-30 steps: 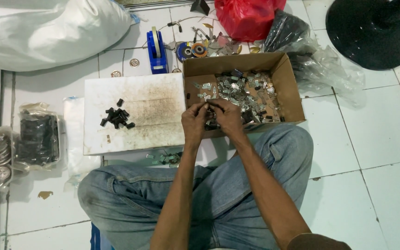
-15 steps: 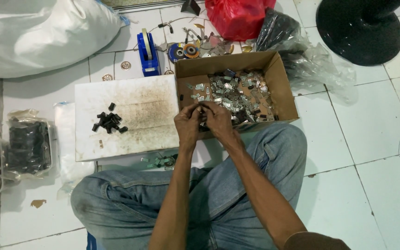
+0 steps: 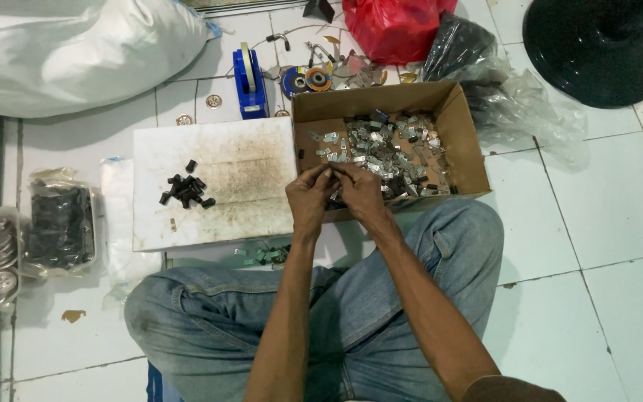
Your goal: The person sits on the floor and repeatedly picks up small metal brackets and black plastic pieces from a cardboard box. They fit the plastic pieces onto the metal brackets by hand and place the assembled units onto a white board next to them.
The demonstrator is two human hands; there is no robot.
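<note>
Metal piece (image 3: 330, 173) crosswise between fingers (image 3: 320, 177)

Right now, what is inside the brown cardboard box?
The cardboard box holds a heap of small shiny metal pieces with a few dark bits mixed in. Both hands cover its near edge, hiding whatever lies beneath them.

Even, fairly bright overhead light falls on the white tiled floor (image 3: 604, 223), casting only soft shadows under the knees, with mild glare on clear plastic and slight softness throughout.
</note>
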